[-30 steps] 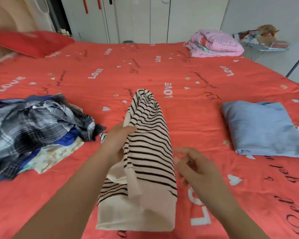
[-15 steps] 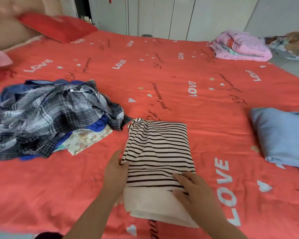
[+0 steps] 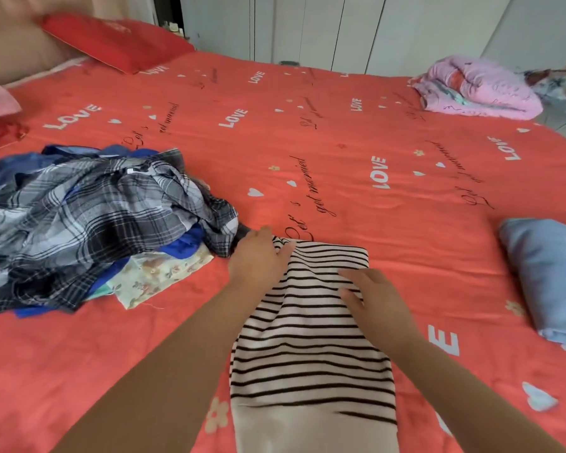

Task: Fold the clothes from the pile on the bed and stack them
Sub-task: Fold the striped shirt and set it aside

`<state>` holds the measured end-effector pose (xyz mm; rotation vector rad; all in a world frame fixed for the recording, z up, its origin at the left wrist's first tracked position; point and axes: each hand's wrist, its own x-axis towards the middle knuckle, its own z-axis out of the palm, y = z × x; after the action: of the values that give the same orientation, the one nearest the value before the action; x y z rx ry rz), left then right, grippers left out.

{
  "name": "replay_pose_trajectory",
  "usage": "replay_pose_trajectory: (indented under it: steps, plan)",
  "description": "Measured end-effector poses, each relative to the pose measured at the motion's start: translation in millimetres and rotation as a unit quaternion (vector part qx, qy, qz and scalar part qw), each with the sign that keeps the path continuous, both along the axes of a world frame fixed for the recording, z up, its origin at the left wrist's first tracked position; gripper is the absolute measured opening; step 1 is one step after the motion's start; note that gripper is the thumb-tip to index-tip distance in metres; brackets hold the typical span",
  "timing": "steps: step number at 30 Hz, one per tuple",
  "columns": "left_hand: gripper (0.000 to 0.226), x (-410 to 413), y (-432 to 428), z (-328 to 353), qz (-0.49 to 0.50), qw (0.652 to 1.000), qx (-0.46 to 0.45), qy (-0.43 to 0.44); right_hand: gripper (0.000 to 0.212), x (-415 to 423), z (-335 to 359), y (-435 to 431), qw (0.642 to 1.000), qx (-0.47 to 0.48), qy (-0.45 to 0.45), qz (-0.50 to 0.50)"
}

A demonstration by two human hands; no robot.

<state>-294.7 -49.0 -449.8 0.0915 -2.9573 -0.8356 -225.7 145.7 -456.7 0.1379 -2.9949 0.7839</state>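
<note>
Head view, looking down over a wide bed [image 3: 340, 152] under a coral-red cover printed with white "LOVE" words, hearts and black script. On its left side, a loose pile of clothes [image 3: 89, 223]: grey and black plaid cloth on top, bright blue fabric under it, a pale flowered piece poking out at the near edge. Front and centre, a striped top [image 3: 311, 341], cream with thin black lines, lying flat and folded into a long band, plain cream hem nearest the camera, far end just beside the pile. At the right edge, a folded light blue garment [image 3: 549, 273], partly cut off by the frame, well apart from the striped top. At the far right corner, a rolled pink blanket [image 3: 477, 88]. At the far left, a red pillow [image 3: 115, 40]. Left hand [image 3: 258, 259] spread flat, palm down, pressing the far left corner of the striped top, gripping nothing. Right hand [image 3: 376, 299] likewise flat and unclenched, fingers resting on the stripes near the top's right edge.
</note>
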Motion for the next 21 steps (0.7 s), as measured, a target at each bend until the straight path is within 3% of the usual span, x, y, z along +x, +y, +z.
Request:
replay_pose_trajectory:
  steps: [2, 4, 8, 10, 13, 16, 21]
  plan:
    - [0.045, -18, 7, -5, -0.001, 0.998, -0.06, -0.029, 0.043, -22, -4, -4, 1.0, 0.023, 0.002, 0.009]
    - [0.033, -31, 7, -15, 0.003, 0.998, -0.062, -0.022, 0.046, -39, -13, -6, 0.998, 0.063, -0.015, 0.022]
    - [0.037, -42, -24, -36, 0.117, 0.986, 0.11, 0.04, 0.048, -54, -40, 1, 0.985, 0.155, -0.08, 0.012]
    - [0.034, -41, -31, -46, 0.127, 0.984, 0.124, 0.013, 0.047, -55, -48, 0, 0.983, 0.161, -0.088, 0.004]
    - [0.04, -36, -31, -53, 0.128, 0.98, 0.152, -0.012, 0.048, -50, -49, -5, 0.993, 0.095, -0.063, -0.021]
    - [0.066, -11, -33, -57, 0.123, 0.971, 0.201, -0.031, 0.053, -26, -46, 1, 0.994, -0.057, -0.054, -0.08]
    - [0.091, 54, -23, -60, -0.056, 0.968, 0.239, -0.046, 0.069, 19, -46, 5, 0.982, -0.095, -0.117, -0.111]
